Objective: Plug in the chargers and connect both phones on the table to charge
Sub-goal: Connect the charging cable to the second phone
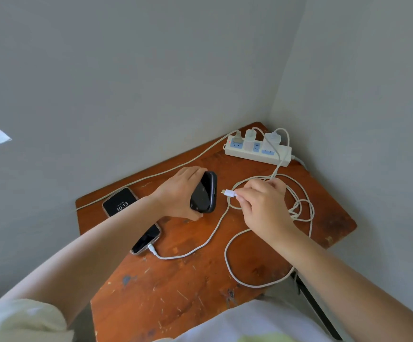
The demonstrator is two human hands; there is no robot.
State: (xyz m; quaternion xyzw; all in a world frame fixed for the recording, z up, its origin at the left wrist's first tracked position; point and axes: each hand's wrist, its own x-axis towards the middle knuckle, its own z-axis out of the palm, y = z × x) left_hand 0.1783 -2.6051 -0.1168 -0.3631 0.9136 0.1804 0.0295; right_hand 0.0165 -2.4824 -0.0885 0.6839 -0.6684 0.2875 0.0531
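Note:
My left hand (179, 192) grips a black phone (204, 193) and tilts it up off the wooden table (175, 292), its charging port facing right. My right hand (262, 206) pinches the white plug (228, 193) of a white charging cable (227, 255), a short gap from that port. A second phone (146, 239) lies under my left forearm with a white cable in its near end. Two white chargers (249, 139) sit in the white power strip (257, 150) in the far corner.
A third phone (120, 202) with a lit screen reading 10:13 lies at the table's left edge. The strip's own cord (151, 176) runs left along the wall. Loose cable loops (299, 206) lie on the right. Grey walls close the corner.

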